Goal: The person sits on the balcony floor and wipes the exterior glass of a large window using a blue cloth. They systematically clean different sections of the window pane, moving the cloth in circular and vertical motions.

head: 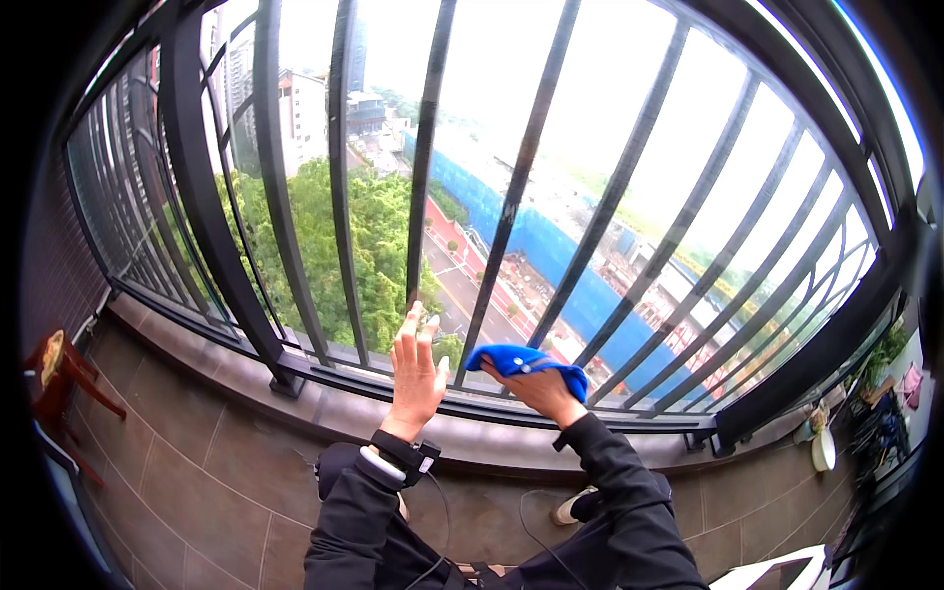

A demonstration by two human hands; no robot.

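My right hand [540,389] holds a folded blue cloth [549,363] low in front of the balcony's dark metal railing [520,166]. The cloth wraps over the hand and hides part of the fingers. To its left, my left hand [415,369] is raised with the fingers extended and nothing in it. Its fingertips overlap the lower part of an upright bar [423,192]; whether they touch it I cannot tell. A black strap with a small device [413,451] sits on my left wrist. Behind the bars are glass panes [472,110].
A low stone ledge [487,435] runs below the railing, above a tiled floor [243,472]. A wooden stool [63,376] stands at left. Plants [889,346] and a white basin [824,450] are at right, a white frame-like object [782,568] at lower right. Thin cables [448,509] hang near my legs.
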